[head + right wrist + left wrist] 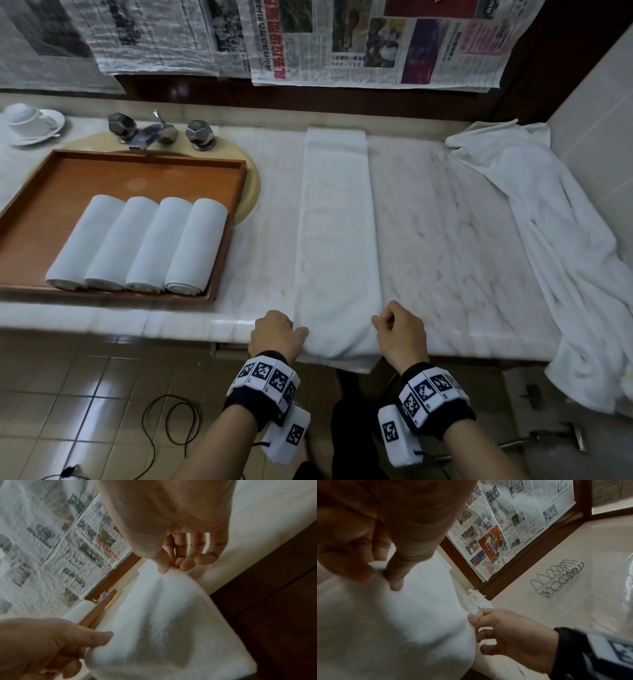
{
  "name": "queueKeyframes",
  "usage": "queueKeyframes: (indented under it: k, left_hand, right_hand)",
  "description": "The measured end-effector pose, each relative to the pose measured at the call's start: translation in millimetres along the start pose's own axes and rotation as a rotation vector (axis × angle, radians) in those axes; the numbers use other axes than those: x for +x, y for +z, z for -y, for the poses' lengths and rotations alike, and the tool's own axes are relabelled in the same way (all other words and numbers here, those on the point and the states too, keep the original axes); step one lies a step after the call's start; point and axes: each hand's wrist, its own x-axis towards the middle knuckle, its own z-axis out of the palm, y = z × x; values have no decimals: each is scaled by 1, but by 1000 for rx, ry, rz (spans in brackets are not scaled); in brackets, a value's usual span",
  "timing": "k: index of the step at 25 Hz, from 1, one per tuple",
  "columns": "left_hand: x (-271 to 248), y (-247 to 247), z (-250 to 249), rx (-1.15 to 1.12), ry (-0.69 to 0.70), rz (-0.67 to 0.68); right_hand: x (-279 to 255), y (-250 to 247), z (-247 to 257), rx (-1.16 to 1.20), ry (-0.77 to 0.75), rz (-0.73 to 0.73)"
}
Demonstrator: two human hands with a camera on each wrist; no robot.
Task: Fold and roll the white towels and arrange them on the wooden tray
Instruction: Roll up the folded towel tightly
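Four rolls: rolled towels (137, 245) lie side by side in the near part of the wooden tray (65, 161), touching each other; tray sits on the counter's left part, over the sink.
Left hand: left hand (275, 334) pinches the near-left corner of the folded towel (337, 219), thumb on top, fingers curled under the edge at the counter lip.
Folded towel: long narrow strip, several layers, runs from the counter's near edge to near the back wall; near end droops slightly over the edge; lies between the tray and the loose towel.
Right hand: right hand (400, 334) pinches the near-right corner, thumb and fingertips (184, 564) closed on the cloth, corner lifted a little.
Loose towel: unfolded towel (555, 222) heaped at the far right, hanging off the counter's near edge; untouched.
Handling (judged): light, soft, limp terry; no stiffness, so it sags wherever unsupported; grippy pile, unlikely to slip on itself; not fragile.
Where to hold (judged): both near corners at once, as now, so the layers stay aligned; roll with an even pull, palms pressing across the full width.
Risk (judged): uneven tension gives a coned roll; layers may shear apart if only the top ply is caught.
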Motion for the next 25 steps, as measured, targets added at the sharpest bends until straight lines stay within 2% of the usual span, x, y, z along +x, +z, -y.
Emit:
queueKeyframes:
  k: [3,4,6,7,8,9,10,11,13,14,16,17,18,20,21,22,23,24,25]
  left_hand:
    - [-2,-4,-5,101,27,-6]
    - [-4,-5,-9,152,71,-48]
    - [-2,2,-20,198,242,-124]
    - [0,7,-28,203,372,-89]
    - [3,13,-35,231,482,7]
    - [8,20,-38,266,527,117]
    - [14,25,-38,279,507,177]
    - [22,28,-37,260,409,163]
    - [28,25,-44,168,135,41]
    - [29,27,-53,139,151,18]
    - [31,33,-70,89,375,59]
    - [37,32,-77,57,435,114]
    - [46,27,-84,-44,333,125]
    - [69,9,-97,-223,-12,16]
    - [74,0,-105,-190,-62,6]
    - [77,-1,-110,-157,34,30]
    - [82,1,-117,-37,232,78]
    - [88,1,-122,-3,336,139]
    - [97,0,-125,-25,332,176]
  right_hand:
    - [-6,1,7,-232,-17,-44]
    - [-7,4,11,-315,-80,-57]
    - [-7,17,19,-395,-275,78]
    - [-5,24,23,-443,-370,182]
    - [-1,29,25,-494,-421,283]
    - [5,34,24,-531,-425,354]
    - [12,34,22,-546,-375,387]
    - [19,33,21,-552,-263,371]
    - [34,27,26,-509,-18,300]
    - [39,26,32,-497,-6,297]
    - [49,28,41,-522,-200,336]
    - [57,28,42,-530,-275,380]
    - [69,26,43,-504,-257,404]
    - [95,18,47,-453,-57,341]
    - [105,14,52,-455,-6,334]
    - [112,14,56,-476,-51,327]
    - [119,16,61,-510,-147,337]
    - [126,18,63,-547,-223,369]
    - [133,18,65,-553,-223,400]
